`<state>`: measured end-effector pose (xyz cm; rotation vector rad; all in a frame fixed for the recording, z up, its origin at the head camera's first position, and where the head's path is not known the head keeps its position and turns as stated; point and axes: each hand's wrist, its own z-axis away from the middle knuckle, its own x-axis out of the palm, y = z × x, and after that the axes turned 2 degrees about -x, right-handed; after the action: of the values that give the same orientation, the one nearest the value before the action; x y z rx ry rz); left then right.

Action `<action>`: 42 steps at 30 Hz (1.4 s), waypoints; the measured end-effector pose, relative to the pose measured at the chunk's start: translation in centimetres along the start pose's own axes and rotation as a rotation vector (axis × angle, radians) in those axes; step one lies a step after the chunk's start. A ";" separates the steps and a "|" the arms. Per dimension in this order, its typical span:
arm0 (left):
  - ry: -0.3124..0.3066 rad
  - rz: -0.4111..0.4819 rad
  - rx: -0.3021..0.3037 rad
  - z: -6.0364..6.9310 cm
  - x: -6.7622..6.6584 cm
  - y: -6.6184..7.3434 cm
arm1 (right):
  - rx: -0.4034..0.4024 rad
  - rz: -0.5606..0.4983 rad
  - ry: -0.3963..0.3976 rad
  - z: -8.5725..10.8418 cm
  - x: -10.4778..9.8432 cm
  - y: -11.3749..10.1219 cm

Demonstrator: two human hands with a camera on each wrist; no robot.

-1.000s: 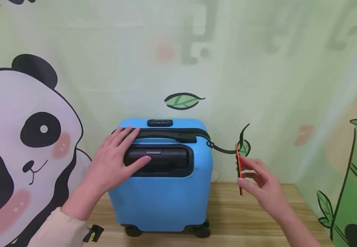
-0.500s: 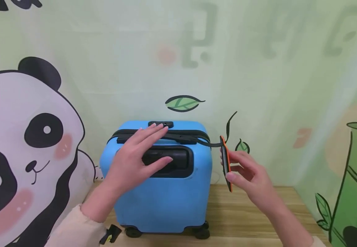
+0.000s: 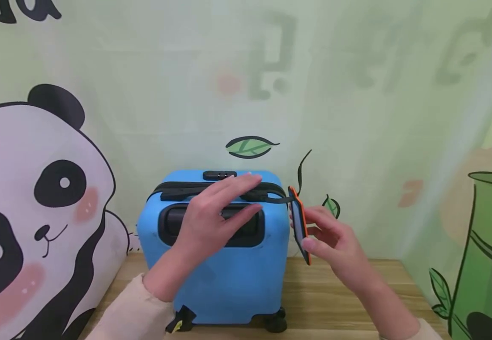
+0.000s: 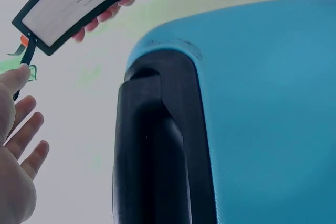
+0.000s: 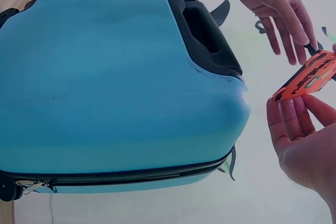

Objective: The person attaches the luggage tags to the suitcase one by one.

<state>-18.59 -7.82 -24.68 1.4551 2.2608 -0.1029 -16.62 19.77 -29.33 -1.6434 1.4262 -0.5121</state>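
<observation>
A blue suitcase (image 3: 233, 285) stands upright on the wooden surface, with a black carry handle (image 3: 179, 192) on its top. My right hand (image 3: 335, 238) pinches a luggage tag (image 3: 300, 226) beside the suitcase's upper right corner. The tag has an orange back, seen in the right wrist view, and a black-framed white card (image 4: 65, 6) in the left wrist view. A thin black strap (image 3: 280, 200) runs from the tag toward the handle; its loose end sticks upward. My left hand (image 3: 218, 217), fingers extended, hovers before the handle, thumb close to the strap; whether they touch is unclear.
A combination lock (image 3: 219, 175) sits on the suitcase's top. Below it is a black recessed panel (image 3: 171, 222). Behind hangs a pale green backdrop (image 3: 165, 104) printed with a panda, leaves and bamboo. Wooden boards (image 3: 335, 288) extend to the right of the suitcase.
My left hand has moved right across the suitcase's top, from its left side toward the strap. My right hand has brought the tag leftward, closer to the suitcase, and turned its card side more into view.
</observation>
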 end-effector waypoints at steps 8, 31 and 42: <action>0.050 0.000 0.033 -0.5 0.7 0.7 | -0.002 -0.044 -0.011 -0.2 0.3 -0.1; 0.129 -0.048 0.157 -0.4 1.9 1.6 | -0.011 -0.110 -0.091 -0.6 0.9 0.5; 0.225 -0.099 0.184 -0.5 2.1 1.7 | -0.046 -0.122 -0.135 -1.2 1.6 0.1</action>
<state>-17.98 -5.11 -24.74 1.5115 2.5650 -0.1909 -17.20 17.89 -29.18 -1.7759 1.2533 -0.4312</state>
